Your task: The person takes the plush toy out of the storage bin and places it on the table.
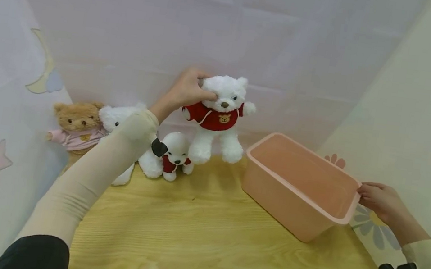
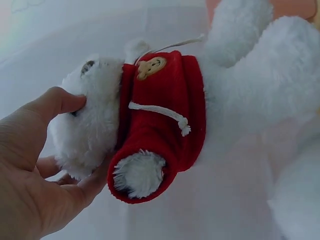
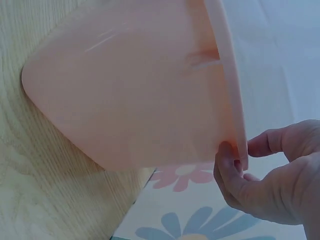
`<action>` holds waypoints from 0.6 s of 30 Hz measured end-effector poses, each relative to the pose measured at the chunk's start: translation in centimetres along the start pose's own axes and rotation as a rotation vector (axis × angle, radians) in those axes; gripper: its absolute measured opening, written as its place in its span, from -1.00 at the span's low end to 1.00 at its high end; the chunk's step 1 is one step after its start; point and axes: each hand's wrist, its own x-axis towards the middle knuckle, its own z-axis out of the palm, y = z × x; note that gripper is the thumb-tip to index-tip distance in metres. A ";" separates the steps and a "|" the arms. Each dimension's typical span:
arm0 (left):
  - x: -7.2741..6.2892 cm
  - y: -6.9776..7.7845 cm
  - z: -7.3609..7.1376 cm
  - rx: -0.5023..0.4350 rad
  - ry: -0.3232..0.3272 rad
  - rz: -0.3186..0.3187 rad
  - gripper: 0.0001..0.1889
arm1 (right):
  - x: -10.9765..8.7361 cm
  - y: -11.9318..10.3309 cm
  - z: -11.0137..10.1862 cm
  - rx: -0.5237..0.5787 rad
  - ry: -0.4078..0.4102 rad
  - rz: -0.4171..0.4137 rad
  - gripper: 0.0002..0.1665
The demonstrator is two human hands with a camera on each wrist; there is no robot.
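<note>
My left hand grips a white teddy bear in a red sweater by the side of its head. The bear hangs upright above the table's back edge, left of a pink plastic bin. In the left wrist view, the thumb presses on the face of the teddy bear, and the other fingers go behind its head. My right hand pinches the bin's rim at its right end. The right wrist view shows the right hand with thumb and fingers on either side of the rim of the bin.
A brown teddy bear in a pink top sits at the back left. Beside it are a white plush toy, partly behind my left arm, and a small white plush dog in red. Cloth-like walls border the wooden table.
</note>
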 end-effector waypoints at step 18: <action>-3.0 -9.5 4.9 0.107 -0.036 -0.191 -0.53 | -3.0 -0.5 3.8 0.427 0.068 0.188 -0.74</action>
